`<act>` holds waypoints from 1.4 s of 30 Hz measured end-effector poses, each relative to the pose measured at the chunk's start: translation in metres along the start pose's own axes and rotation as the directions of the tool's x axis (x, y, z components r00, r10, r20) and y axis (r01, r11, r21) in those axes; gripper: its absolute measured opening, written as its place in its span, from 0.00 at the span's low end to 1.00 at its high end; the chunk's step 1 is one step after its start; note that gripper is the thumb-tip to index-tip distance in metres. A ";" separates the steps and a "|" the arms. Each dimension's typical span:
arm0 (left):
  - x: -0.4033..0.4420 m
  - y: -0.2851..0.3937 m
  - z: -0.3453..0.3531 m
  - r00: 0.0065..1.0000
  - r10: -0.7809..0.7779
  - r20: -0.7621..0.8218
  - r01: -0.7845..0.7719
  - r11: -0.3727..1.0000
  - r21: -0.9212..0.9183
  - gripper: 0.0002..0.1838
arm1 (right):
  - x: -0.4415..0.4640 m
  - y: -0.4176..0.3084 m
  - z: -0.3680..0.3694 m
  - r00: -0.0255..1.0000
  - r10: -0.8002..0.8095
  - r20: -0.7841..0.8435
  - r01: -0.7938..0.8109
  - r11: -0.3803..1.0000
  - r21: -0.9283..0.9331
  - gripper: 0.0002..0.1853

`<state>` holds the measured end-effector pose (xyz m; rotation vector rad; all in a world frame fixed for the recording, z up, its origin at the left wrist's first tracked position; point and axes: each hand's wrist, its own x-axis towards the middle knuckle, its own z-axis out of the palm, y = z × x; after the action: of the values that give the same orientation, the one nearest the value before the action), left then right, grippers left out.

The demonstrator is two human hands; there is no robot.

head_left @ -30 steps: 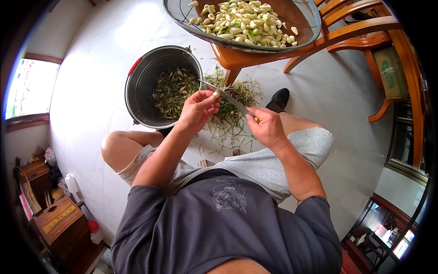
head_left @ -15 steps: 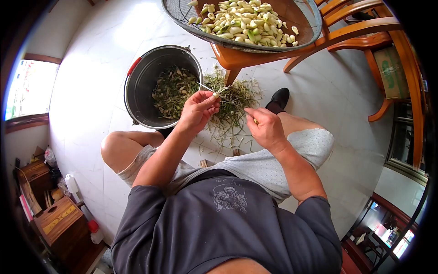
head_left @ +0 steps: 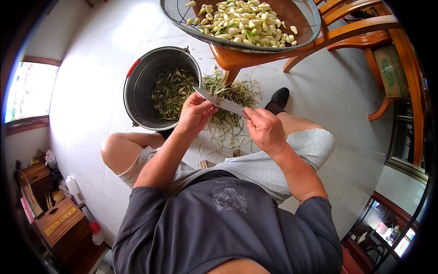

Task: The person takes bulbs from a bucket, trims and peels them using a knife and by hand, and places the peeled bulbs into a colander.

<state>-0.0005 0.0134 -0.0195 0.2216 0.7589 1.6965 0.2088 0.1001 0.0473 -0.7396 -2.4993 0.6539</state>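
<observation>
Right grip (head_left: 265, 130): I'm clamping the knife (head_left: 229, 106).
Left grip (head_left: 194, 114): I'm pinching behind the knife, contents hidden.
Bucket (head_left: 138, 93): knife tip pointing toward its rim.

The long grey knife blade (head_left: 232, 107) at centre is smooth metal. Left of centre, the round dark-grey bucket (head_left: 139, 82) looks metallic. Upper right, the curved orange-brown chair (head_left: 360, 27) is glossy wood; bottom centre, the dark-grey shirt (head_left: 191, 228) is matt cloth.
</observation>
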 end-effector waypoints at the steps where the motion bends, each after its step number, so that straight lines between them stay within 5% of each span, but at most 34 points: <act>1: -0.001 0.002 0.001 1.000 0.008 -0.005 -0.008 0.999 0.031 0.06 | 0.000 0.000 -0.001 1.000 0.002 0.005 -0.002 1.000 0.006 0.14; 7: 0.000 0.007 -0.004 0.997 0.052 0.053 -0.057 0.994 0.093 0.05 | -0.005 0.004 0.006 0.999 0.049 0.004 -0.049 0.998 0.031 0.10; 10: 0.000 0.014 0.000 0.993 0.045 0.112 -0.058 0.991 0.120 0.06 | -0.015 0.039 0.012 0.891 0.369 0.266 -0.329 0.926 -0.182 0.09; 14: -0.001 0.025 0.009 0.978 0.079 0.195 -0.104 0.987 0.122 0.06 | -0.009 0.036 -0.004 0.841 0.493 0.223 -0.480 0.870 -0.112 0.08; 21: 0.001 0.055 0.050 0.978 0.112 0.177 -0.149 0.966 0.211 0.07 | -0.003 0.031 -0.001 0.858 0.450 0.250 -0.472 0.881 0.034 0.11; 24: 0.034 0.082 0.095 0.982 0.157 0.103 -0.186 0.886 0.425 0.12 | 0.000 0.022 -0.005 0.836 0.462 0.297 -0.506 0.858 0.090 0.11; 27: 0.079 0.117 0.139 0.956 0.172 0.237 -0.286 0.727 0.624 0.22 | 0.006 0.016 -0.010 0.806 0.489 0.334 -0.531 0.846 0.043 0.10; 28: 0.098 0.126 0.141 0.938 0.221 0.266 -0.345 0.647 0.680 0.18 | 0.005 0.018 -0.009 0.817 0.480 0.320 -0.516 0.856 0.033 0.10; 30: 0.109 0.142 0.139 0.956 0.233 0.177 -0.286 0.609 0.740 0.27 | 0.002 0.026 -0.007 0.837 0.462 0.292 -0.488 0.873 0.016 0.10; 32: 0.101 0.174 0.113 0.934 0.293 0.203 -0.317 0.424 0.848 0.14 | 0.000 0.029 -0.008 0.841 0.470 0.266 -0.498 0.866 0.044 0.10; 36: 0.098 0.164 -0.027 0.966 0.028 -0.256 0.227 0.375 0.899 0.13 | 0.003 0.026 -0.010 0.825 0.489 0.282 -0.532 0.840 0.102 0.10; 41: 0.096 0.065 -0.187 0.894 0.029 -0.448 0.388 0.451 0.804 0.07 | 0.010 0.025 -0.003 0.801 0.476 0.363 -0.528 0.847 0.056 0.10; 42: 0.101 0.048 -0.210 0.872 0.073 -0.485 0.446 0.291 0.846 0.13 | 0.012 0.024 -0.001 0.790 0.489 0.370 -0.542 0.839 0.048 0.10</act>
<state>-0.1775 0.0271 -0.1779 0.5454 2.0598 0.8095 0.2097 0.1253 0.0379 -1.3802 -2.5051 1.2506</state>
